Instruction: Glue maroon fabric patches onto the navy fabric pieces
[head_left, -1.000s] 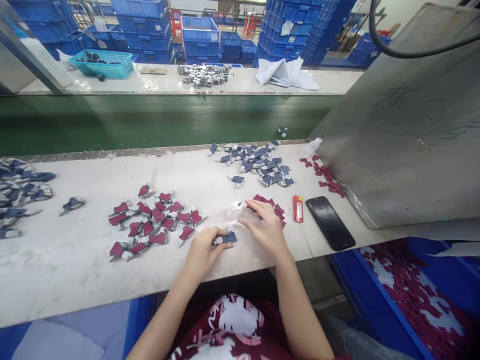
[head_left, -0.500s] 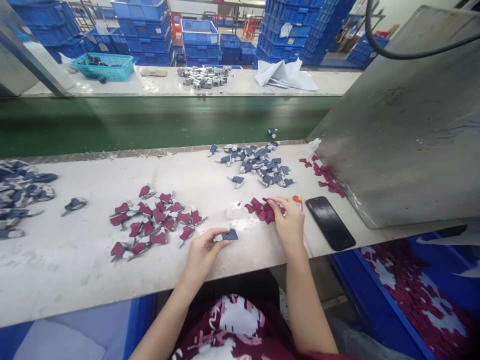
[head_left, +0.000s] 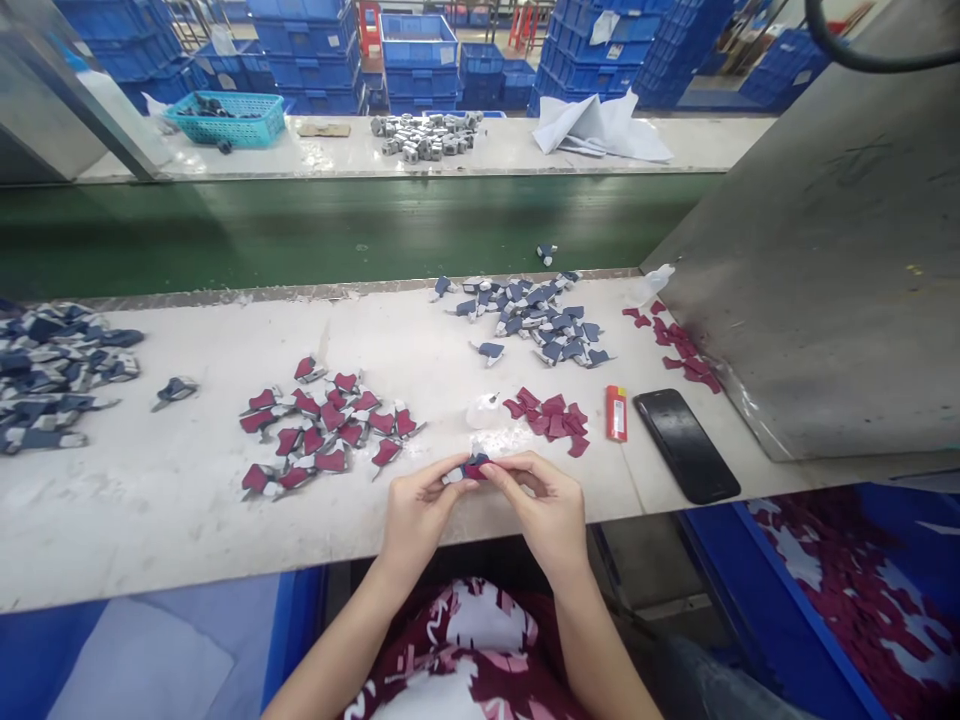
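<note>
My left hand (head_left: 420, 502) pinches a small blue-and-white part (head_left: 454, 474) above the table's front edge. From the other side my right hand (head_left: 546, 505) presses a dark red piece (head_left: 474, 468) against that part, and the fingertips of both hands nearly meet. Loose dark red pieces (head_left: 553, 418) lie just beyond my right hand. To the left spreads a group of parts with red faces (head_left: 330, 430). Farther back is a pile of blue-faced parts (head_left: 536, 315). A small clear bottle (head_left: 484, 411) stands between the groups.
A red lighter (head_left: 616, 414) and a black phone (head_left: 686, 445) lie on the right of the white table (head_left: 187, 530). More blue parts (head_left: 60, 370) are heaped far left. A metal panel (head_left: 817, 270) rises at the right. Behind runs a green belt (head_left: 360, 230).
My right hand has moved left from the loose red pieces to my left hand, bringing a red piece onto the blue part. The lighter is now uncovered. The view has shifted slightly.
</note>
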